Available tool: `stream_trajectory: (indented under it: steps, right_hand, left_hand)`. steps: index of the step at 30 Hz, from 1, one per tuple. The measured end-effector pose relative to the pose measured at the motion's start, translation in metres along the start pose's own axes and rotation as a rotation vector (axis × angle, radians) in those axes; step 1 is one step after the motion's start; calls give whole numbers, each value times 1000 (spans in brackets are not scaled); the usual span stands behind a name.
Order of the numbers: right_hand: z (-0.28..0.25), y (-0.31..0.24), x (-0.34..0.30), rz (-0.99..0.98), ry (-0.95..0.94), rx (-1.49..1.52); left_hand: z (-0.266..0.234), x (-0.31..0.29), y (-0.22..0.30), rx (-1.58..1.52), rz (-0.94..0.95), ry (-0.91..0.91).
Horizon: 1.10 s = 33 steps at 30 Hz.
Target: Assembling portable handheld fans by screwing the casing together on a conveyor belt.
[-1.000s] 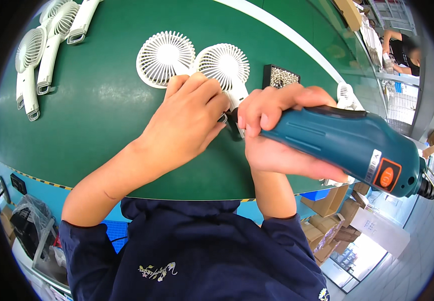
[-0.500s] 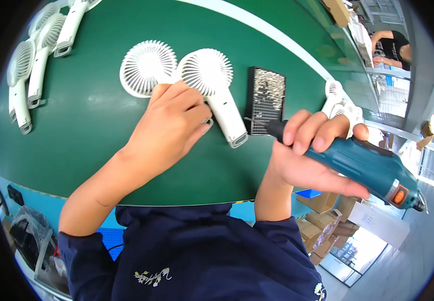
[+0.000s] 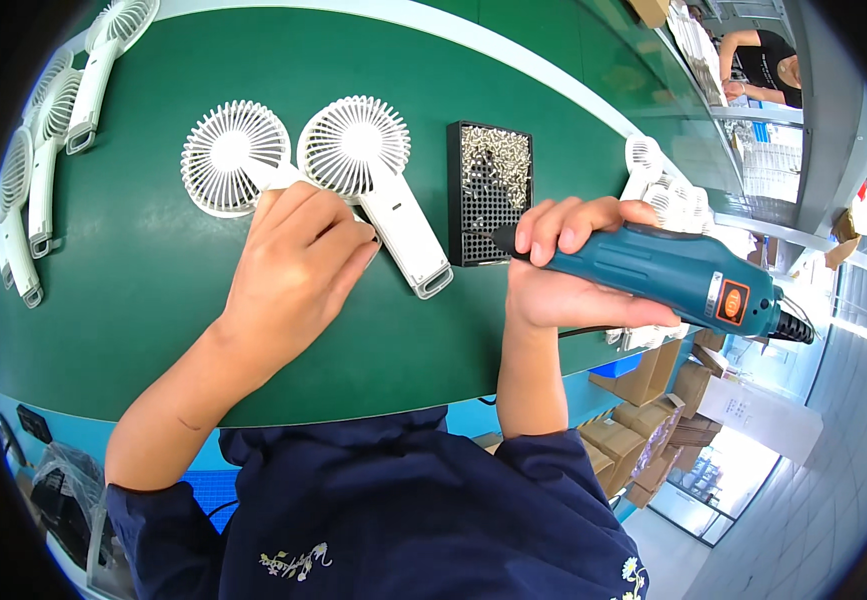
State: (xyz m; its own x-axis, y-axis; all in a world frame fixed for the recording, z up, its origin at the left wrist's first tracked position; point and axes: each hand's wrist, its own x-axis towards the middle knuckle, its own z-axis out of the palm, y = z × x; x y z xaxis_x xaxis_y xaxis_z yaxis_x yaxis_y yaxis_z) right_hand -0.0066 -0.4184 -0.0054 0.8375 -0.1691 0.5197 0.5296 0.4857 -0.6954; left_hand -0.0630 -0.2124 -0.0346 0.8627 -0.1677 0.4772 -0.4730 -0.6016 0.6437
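My left hand (image 3: 293, 260) is closed over the handle of a white handheld fan (image 3: 228, 165) lying on the green table, covering most of that handle. Just right of it lies a second white handheld fan (image 3: 408, 235), its round grille at the far end and a loop at the near end of the handle. My right hand (image 3: 558, 285) grips a teal electric screwdriver (image 3: 643, 270) held sideways. Its black nose hangs over the near right part of a black screw tray (image 3: 455, 190), which has rows of holes and many small screws. I cannot make out the bit's tip.
Several white fans (image 3: 48, 165) lie along the table's left edge. More white fans (image 3: 673, 190) are grouped at the right edge. A cable runs from the screwdriver's rear. Cardboard boxes (image 3: 618, 445) stand below on the right. Another person (image 3: 768, 70) sits at the far right.
The screwdriver has swung closer to level, and its nose has shifted left relative to my body. The whole table scene has slid left in view. My left hand keeps its hold on the fan.
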Motion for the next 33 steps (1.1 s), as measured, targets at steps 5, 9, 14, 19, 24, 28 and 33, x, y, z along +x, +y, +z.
stream_trajectory:
  steps: [5, 9, 14, 19, 24, 28, 33]
  right_hand:
    - [-3, 1, -2, 25, 8, -19]
    - [-1, -2, -2, 10, 46, -31]
    - [17, -31, 3, 1, -34, 55]
    - [43, -48, 1, 138, -166, 160]
    - [48, -42, -8, 245, -197, 213]
    - [47, -36, -10, 319, -319, 311]
    - [59, -21, -18, 208, -535, 128]
  left_hand:
    - [-1, -1, 1, 6, -1, -1]
    - [0, -1, 1, -5, 13, 10]
    - [-6, 0, 6, -145, 50, 62]
    - [-4, -1, 16, -193, 79, -10]
    - [1, -7, 13, -273, 92, 6]
    - [-7, -6, 10, -254, 89, -61]
    - [-20, -6, 4, -182, -23, -136]
